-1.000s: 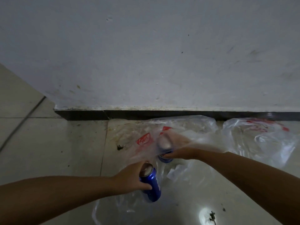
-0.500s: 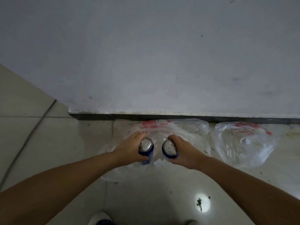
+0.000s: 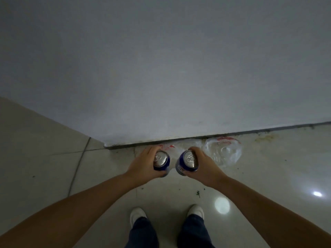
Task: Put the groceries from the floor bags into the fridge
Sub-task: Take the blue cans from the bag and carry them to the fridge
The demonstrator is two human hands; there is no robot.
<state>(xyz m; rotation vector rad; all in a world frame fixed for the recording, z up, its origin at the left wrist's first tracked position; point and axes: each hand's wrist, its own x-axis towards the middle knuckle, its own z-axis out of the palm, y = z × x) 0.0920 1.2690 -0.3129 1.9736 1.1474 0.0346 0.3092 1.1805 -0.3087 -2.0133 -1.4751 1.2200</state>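
now standing upright, looking straight down past two white shoes [image 3: 137,214] at the bottom of the frame. left hand [image 3: 141,166] wrapped around a blue can [image 3: 161,162], fingers curled round its far side, thumb on the near side. right hand [image 3: 203,167] clamped the same way on a second blue can [image 3: 188,162]. both cans upright, silver lids and pull tabs facing the camera, held side by side at frame centre with a slim gap between, not touching. carried level like this probably so nothing shakes or slips on the way to the fridge, one can per hand to save a trip.

looks-wise: deep blue walls, shiny unopened tops, a scrap of red and white print low on the right-hand can. no dents visible, though too dim to be sure.

down on the pale tiled floor [image 3: 53,167], just above the hands in the frame, two clear plastic bags with red print against the dark skirting of the wall [image 3: 161,68]: one bag [image 3: 172,149] mostly hidden behind the cans, the other [image 3: 223,153] to the right of centre, crumpled and slack. contents hard to make out, possibly empty. green crumbs [image 3: 198,193] and two light glints at lower right. no fridge in view, so a turn and a walk likely ahead.
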